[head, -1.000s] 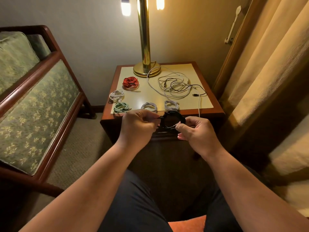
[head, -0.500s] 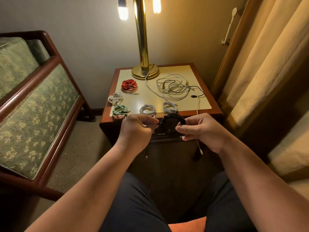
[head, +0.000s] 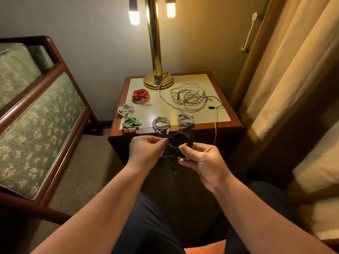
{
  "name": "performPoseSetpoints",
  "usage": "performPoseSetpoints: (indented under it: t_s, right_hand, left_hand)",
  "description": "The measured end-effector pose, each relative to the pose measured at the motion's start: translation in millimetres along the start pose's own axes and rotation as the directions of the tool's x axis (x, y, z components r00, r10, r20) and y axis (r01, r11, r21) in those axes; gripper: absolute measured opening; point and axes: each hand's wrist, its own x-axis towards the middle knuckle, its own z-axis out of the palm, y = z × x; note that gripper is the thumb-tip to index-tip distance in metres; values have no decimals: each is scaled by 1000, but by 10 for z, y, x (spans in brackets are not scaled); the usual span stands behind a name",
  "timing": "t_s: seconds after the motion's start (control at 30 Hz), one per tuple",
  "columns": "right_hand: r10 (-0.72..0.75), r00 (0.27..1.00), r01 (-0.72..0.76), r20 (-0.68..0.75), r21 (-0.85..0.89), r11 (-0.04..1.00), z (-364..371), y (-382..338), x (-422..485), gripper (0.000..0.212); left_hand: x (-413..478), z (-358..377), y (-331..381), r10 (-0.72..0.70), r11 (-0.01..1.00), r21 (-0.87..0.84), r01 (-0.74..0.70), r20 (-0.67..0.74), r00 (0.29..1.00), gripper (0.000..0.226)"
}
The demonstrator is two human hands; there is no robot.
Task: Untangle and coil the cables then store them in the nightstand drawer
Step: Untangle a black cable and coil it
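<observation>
I hold a coiled black cable in front of the nightstand. My left hand pinches the coil's left side. My right hand grips its lower right side, with a plug end at the fingertips. On the nightstand top lie several finished coils: a red coil, a white coil, a green coil and two grey coils. A tangle of white and black cables lies at the back right, one white strand hanging over the front edge. The drawer front is dark and mostly hidden behind my hands.
A brass lamp stands at the back of the nightstand top. A green upholstered wooden seat is on the left, with carpet between it and the nightstand. Curtains hang on the right. My knees are below.
My right hand has turned and shifted to the lower right side of the black coil, the plug end now showing at its fingertips. My view has tilted slightly downward.
</observation>
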Motion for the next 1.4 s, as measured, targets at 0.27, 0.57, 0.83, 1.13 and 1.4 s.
performPoseSetpoints:
  t_s: [0.27,0.57,0.83,1.13,1.4]
  right_hand:
    - [-37,999,30,-34,-192,981,52,32,-53,17]
    - [-59,998,70,38,-497,865,-72,-57,-68,13]
    - [-42,999,28,-20,-452,892,-72,-146,-110,11]
    - [-189,977,163,-97,-232,959,99,-127,-164,8]
    - [-71,990,75,-126,32,997,89,-172,-69,10]
  left_hand:
    - [-80,41,89,-82,986,-132,99,125,989,33]
    - [-76,-74,258,-70,998,33,62,319,945,45]
    - [-106,-147,322,-146,902,-205,381,684,715,59]
    - [9,-293,215,-31,818,-342,462,776,630,52]
    - [-123,-215,370,98,951,-306,52,455,885,36]
